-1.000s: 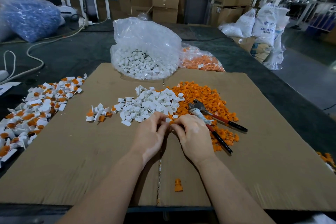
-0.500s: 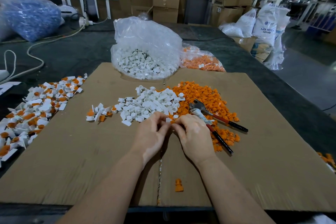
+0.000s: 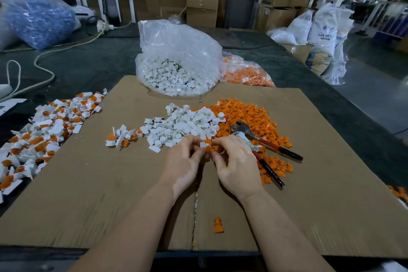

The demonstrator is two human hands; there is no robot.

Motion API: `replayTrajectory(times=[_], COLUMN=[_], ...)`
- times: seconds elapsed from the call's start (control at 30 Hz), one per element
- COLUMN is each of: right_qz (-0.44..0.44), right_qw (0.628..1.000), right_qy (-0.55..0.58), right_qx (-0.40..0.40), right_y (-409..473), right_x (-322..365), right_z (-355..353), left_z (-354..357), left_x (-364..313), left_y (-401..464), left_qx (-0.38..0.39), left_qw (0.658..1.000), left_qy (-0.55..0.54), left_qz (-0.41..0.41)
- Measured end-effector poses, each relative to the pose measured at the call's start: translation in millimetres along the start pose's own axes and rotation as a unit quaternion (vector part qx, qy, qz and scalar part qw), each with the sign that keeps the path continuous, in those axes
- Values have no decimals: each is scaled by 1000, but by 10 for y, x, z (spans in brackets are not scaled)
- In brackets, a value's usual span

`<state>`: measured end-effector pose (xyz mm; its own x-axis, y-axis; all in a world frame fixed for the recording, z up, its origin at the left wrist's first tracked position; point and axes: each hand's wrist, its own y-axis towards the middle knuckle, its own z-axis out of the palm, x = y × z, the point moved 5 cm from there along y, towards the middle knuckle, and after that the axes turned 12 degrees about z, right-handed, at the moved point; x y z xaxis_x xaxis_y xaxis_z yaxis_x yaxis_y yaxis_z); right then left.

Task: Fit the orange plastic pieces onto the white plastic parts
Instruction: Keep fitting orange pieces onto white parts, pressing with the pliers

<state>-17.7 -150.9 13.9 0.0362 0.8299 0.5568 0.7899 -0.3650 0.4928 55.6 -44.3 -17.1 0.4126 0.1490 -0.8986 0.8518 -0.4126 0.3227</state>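
A dark green tabletop (image 3: 92,59) carried a flat sheet of brown corrugated cardboard (image 3: 320,194), and at the sheet's far edge stood a clear plastic bag of white plastic parts (image 3: 176,68) with a smaller clear bag of orange pieces (image 3: 245,73) to its right. On the cardboard lay a loose heap of white plastic parts (image 3: 187,126) and, touching it on the right, a spread of orange plastic pieces (image 3: 247,115); red-and-black-handled pliers (image 3: 265,146) rested on the orange spread. A pile of assembled white-and-orange parts (image 3: 44,130) sat far left, spilling off the cardboard. At the near edge of the heaps the left hand (image 3: 183,161) pinched a small white part (image 3: 202,144) while the right hand (image 3: 236,161) pinched an orange piece (image 3: 208,149) against it, fingers of both curled tight. A single orange piece (image 3: 218,225) lay alone near the front. The two looked only partly mated; if they were pressed off-axis the orange piece could cock, jam or spring out of the fingertips, and a slip could scatter the neighbouring heap.
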Motion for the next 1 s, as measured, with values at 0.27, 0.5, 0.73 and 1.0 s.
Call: replayTrajectory(times=[0.27, 0.5, 0.73, 1.0], right_qz=[-24, -25, -20, -21], right_qw=[1000, 1000, 1000, 1000], right_qy=[6, 3, 0, 0], right_qx=[9, 10, 16, 18], right_y=[-2, 2, 0, 4], right_x=[31, 26, 20, 31], right_z=[-10, -7, 0, -1], left_z=[-13, -21, -35, -26], left_x=[-27, -69, -62, -66], left_y=[-3, -11, -1, -3], left_qx=[5, 10, 2, -1], left_qw=[1000, 1000, 999, 1000], left_qy=[3, 13, 36, 26], left_qz=[5, 11, 11, 11])
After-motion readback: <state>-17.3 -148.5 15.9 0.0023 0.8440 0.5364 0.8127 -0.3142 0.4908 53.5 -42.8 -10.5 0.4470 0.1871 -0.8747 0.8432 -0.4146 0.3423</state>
